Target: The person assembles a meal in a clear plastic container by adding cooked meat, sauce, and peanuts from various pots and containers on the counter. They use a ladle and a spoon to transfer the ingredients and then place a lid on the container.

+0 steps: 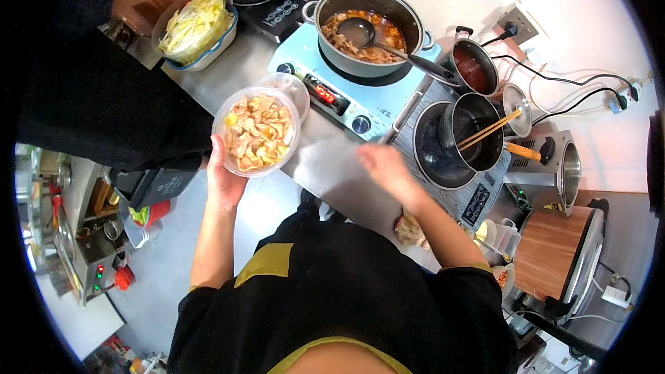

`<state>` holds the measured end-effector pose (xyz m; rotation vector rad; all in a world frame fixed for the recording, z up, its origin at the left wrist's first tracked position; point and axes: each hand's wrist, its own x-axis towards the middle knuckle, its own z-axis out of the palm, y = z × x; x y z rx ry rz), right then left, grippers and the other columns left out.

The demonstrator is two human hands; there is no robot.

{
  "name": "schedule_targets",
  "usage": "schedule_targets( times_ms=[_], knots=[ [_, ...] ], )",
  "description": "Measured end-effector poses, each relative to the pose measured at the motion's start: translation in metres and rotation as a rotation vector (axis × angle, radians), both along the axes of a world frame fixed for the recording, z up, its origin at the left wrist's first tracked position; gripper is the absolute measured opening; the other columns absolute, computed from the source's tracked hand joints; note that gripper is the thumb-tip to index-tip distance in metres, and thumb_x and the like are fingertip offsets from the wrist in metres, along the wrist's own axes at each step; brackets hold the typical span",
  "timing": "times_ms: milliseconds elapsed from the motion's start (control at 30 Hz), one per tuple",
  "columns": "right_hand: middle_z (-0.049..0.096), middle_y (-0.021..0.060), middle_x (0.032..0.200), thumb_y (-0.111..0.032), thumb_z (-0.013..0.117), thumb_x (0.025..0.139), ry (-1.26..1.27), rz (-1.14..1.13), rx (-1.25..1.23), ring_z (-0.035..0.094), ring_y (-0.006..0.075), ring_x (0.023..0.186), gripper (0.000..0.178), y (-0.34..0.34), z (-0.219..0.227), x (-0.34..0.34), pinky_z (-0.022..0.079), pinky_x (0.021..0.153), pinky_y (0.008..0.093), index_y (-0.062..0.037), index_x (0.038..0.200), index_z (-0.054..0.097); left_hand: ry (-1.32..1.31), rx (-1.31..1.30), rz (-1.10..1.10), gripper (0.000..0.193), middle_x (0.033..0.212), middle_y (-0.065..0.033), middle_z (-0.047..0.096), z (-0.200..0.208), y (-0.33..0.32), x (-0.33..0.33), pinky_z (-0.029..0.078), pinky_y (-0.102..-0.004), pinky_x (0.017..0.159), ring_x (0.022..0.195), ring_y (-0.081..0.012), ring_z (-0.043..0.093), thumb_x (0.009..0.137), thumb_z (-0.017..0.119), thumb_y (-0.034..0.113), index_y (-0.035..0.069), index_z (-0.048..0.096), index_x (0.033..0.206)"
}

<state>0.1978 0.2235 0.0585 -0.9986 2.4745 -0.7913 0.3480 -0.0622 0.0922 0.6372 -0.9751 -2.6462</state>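
My left hand grips a round clear plastic tub by its near side, thumb up along the wall. Pale meat slices fill the tub. A second clear plastic container or lid lies on the steel counter just behind it. My right hand hovers over the counter, near the front of the light-blue cooker; motion blurs its fingers. On that cooker stands a big two-handled pot of meat in brown broth. A black ladle rests in it, handle over the rim.
At right, a saucepan with wooden chopsticks sits on another cooktop. Behind it is a pot of red sauce. Cables run along the wall. At far left stands a bowl of cut cabbage; another person's dark-sleeved arm reaches past it.
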Motion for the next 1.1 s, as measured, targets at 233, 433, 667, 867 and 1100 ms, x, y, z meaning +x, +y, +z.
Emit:
schedule_targets(
  times_ms=[233, 433, 667, 867, 1100],
  knots=[
    [0.062, 0.0155, 0.073, -0.021, 0.056, 0.087, -0.02, 0.066, -0.045, 0.062, 0.0354, 0.067, 0.013, -0.022, -0.014, 0.033, 0.049, 0.06, 0.0426, -0.0087, 0.089, 0.055, 0.185, 0.104, -0.072, 0.069, 0.142, -0.0091, 0.039, -0.003, -0.001, -0.017, 0.032, -0.0434, 0.107, 0.13, -0.0271, 0.04, 0.091, 0.046, 0.053, 0.008, 0.032, 0.141],
    [0.061, 0.0118, 0.075, -0.035, 0.058, 0.088, 0.073, -0.056, -0.174, 0.06, 0.0344, 0.064, 0.029, 0.009, 0.009, 0.066, 0.047, 0.055, 0.0449, -0.008, 0.079, 0.054, 0.07, 0.085, -0.177, 0.067, 0.142, -0.0108, 0.039, 0.002, 0.002, -0.023, 0.035, -0.0478, 0.105, 0.129, -0.029, 0.039, 0.093, 0.042, 0.054, 0.009, 0.031, 0.142],
    [0.063, 0.0089, 0.086, -0.023, 0.061, 0.085, 0.291, -0.727, -0.089, 0.063, 0.0279, 0.076, 0.013, 0.171, -0.019, 0.181, 0.051, 0.065, 0.0376, -0.0108, 0.089, 0.061, -0.064, 0.004, -0.357, 0.077, 0.142, -0.0127, 0.036, 0.036, 0.046, -0.053, 0.047, -0.0645, 0.086, 0.127, -0.0356, 0.04, 0.087, 0.05, 0.057, 0.013, 0.024, 0.144],
    [0.059, 0.0119, 0.097, -0.011, 0.06, 0.081, 0.422, -0.758, 0.166, 0.058, 0.032, 0.09, 0.021, 0.217, -0.001, 0.178, 0.049, 0.077, 0.0392, -0.0083, 0.102, 0.061, -0.068, 0.039, -0.481, 0.078, 0.143, -0.0125, 0.036, 0.024, 0.065, -0.066, 0.044, -0.0658, 0.089, 0.127, -0.0362, 0.041, 0.086, 0.051, 0.058, 0.014, 0.025, 0.144],
    [0.052, 0.0152, 0.106, -0.017, 0.065, 0.075, 0.238, -0.406, 0.45, 0.052, 0.0324, 0.102, 0.066, 0.208, -0.013, 0.122, 0.039, 0.09, 0.0433, -0.0143, 0.137, 0.042, -0.054, 0.084, -0.455, 0.069, 0.14, -0.0117, 0.042, 0.006, 0.087, -0.067, 0.032, -0.042, 0.107, 0.128, -0.0264, 0.041, 0.09, 0.051, 0.049, 0.005, 0.033, 0.14]
  ],
)
